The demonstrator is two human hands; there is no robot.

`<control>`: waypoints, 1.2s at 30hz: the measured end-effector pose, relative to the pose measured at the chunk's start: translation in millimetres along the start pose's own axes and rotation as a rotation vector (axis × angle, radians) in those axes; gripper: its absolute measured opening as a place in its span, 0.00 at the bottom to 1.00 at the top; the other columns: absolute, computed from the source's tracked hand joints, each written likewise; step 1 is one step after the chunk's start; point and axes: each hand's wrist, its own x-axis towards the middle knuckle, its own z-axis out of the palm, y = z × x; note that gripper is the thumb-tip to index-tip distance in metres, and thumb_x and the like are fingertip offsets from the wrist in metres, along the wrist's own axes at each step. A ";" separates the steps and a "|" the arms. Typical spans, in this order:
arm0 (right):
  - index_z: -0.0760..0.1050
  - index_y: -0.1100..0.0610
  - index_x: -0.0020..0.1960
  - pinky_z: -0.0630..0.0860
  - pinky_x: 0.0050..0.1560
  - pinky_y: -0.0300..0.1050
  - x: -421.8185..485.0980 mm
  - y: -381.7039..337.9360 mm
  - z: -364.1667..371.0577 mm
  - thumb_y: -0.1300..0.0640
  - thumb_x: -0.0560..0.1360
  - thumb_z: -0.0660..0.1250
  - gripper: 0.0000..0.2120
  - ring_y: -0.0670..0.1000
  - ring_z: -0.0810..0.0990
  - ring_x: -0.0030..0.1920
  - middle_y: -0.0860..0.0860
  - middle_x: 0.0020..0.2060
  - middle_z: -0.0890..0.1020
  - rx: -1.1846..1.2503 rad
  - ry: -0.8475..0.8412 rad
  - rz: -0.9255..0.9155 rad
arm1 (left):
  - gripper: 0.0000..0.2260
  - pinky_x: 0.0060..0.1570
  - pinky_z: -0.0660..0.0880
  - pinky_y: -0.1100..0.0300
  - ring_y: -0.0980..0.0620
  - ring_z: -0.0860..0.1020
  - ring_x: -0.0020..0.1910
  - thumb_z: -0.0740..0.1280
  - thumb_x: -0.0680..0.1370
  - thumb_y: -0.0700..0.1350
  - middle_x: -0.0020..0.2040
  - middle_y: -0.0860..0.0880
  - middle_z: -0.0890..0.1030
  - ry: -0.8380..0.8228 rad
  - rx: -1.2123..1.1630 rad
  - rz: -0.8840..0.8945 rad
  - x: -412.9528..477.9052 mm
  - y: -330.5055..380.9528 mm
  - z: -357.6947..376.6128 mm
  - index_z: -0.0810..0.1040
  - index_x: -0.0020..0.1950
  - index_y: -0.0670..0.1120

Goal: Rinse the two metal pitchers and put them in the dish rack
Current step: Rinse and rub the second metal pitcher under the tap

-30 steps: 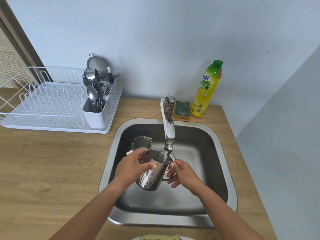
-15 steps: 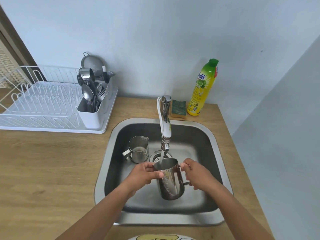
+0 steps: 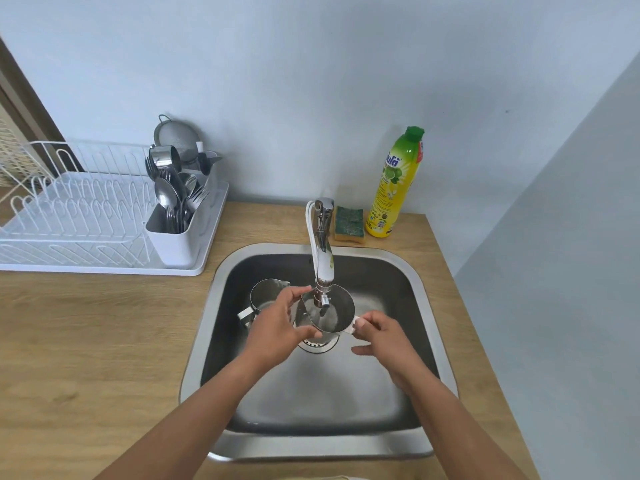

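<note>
**Pitcher under the tap, both hands on it**

Wooden counter (image 3: 86, 341) runs wall to wall, with a steel sink (image 3: 433, 306) sunk into it and pale blue walls closing in behind and on the right. Over the basin, the left hand (image 3: 277, 327) has its fingers wrapped round the near wall of a pitcher (image 3: 341, 311), thumb at the rim. The right hand (image 3: 381, 336) pinches the handle between thumb and forefinger, its other fingers spread loose below. The faucet (image 3: 323, 251) tip sits just inside the pitcher's mouth, and water shows inside. Just beyond the left knuckles stands the second pitcher (image 3: 265, 292), upright on the sink floor and untouched. Below the fingers the basin floor lies open toward the near rim; the drain (image 3: 317, 342) peeks out under the held pitcher. Well left of the hands, the white rack (image 3: 69, 216) has its wire slots bare, cutlery packed in its caddy (image 3: 180, 237). Beyond the right fingers, past the sponge (image 3: 349, 226), a yellow soap bottle (image 3: 394, 188) shows a lime picture; its lettering is too blurred to read.
</note>
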 end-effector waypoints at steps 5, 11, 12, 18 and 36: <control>0.76 0.62 0.47 0.83 0.39 0.46 0.4 5.1 2.9 0.61 0.82 0.62 0.08 0.52 0.78 0.40 0.55 0.40 0.79 0.009 -0.077 0.084 | 0.30 0.59 0.74 0.62 0.62 0.79 0.55 0.81 0.64 0.43 0.54 0.61 0.81 -0.034 -0.092 -0.074 -9.8 -6.9 -0.5 0.74 0.61 0.56; 0.75 0.60 0.44 0.83 0.39 0.45 5.4 10.1 4.0 0.62 0.81 0.62 0.08 0.53 0.76 0.42 0.56 0.39 0.77 0.013 0.029 0.087 | 0.28 0.47 0.74 0.78 0.73 0.76 0.47 0.77 0.67 0.31 0.51 0.64 0.78 -0.034 -0.221 -0.079 -12.8 -3.9 11.8 0.73 0.60 0.51; 0.76 0.60 0.44 0.83 0.39 0.46 5.9 10.8 4.7 0.61 0.81 0.62 0.08 0.53 0.76 0.42 0.56 0.40 0.77 0.004 0.020 0.086 | 0.28 0.45 0.73 0.79 0.75 0.75 0.46 0.77 0.67 0.31 0.50 0.64 0.78 -0.035 -0.230 -0.079 -12.3 -3.0 10.1 0.73 0.60 0.50; 0.76 0.63 0.48 0.82 0.36 0.46 9.5 10.5 -2.0 0.61 0.81 0.63 0.06 0.51 0.74 0.35 0.58 0.41 0.77 -0.013 -0.025 0.100 | 0.27 0.41 0.71 0.81 0.68 0.77 0.51 0.79 0.65 0.32 0.51 0.60 0.80 -0.036 -0.260 -0.093 -11.0 -10.6 13.2 0.74 0.60 0.47; 0.76 0.59 0.49 0.79 0.31 0.47 5.2 17.0 4.0 0.52 0.80 0.64 0.10 0.54 0.79 0.31 0.56 0.37 0.84 -0.207 0.001 0.115 | 0.20 0.51 0.75 0.65 0.60 0.81 0.53 0.80 0.67 0.46 0.50 0.55 0.85 -0.079 -0.251 -0.214 -1.9 -32.9 10.2 0.78 0.56 0.51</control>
